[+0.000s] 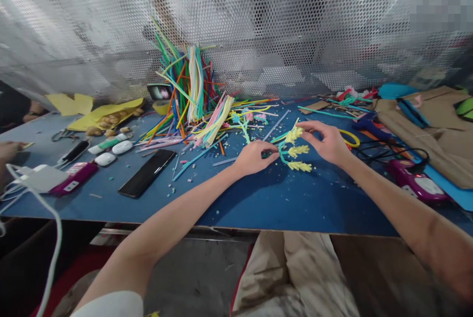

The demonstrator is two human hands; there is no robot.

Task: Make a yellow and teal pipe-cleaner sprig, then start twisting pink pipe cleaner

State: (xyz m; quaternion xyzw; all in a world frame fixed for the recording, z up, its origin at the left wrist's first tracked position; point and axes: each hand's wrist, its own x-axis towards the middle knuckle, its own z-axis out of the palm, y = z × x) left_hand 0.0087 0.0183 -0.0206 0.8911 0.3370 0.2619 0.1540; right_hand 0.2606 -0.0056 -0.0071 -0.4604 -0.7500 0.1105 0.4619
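Between my hands is a pipe-cleaner flower sprig (pixel 297 151) with several fluffy yellow blossoms on curved teal stems. My left hand (pixel 254 157) is closed, pinching the teal stem at its left side. The thumb and fingertips of my right hand (pixel 320 141) pinch the uppermost yellow blossom. Just behind my left hand lies another pipe-cleaner piece (pixel 244 127), pale green and branching, with blue and pink tips near it. A greyish-blue pipe cleaner (pixel 276 125) lies behind the sprig.
A large bunch of coloured pipe cleaners (pixel 194 85) stands at the back against a perforated metal panel (pixel 295 26). A black phone (pixel 148 173), purple power strips (pixel 417 181) and white cables lie around. Brown paper (pixel 424 130) covers the right. Another person's hand (pixel 13 150) rests far left.
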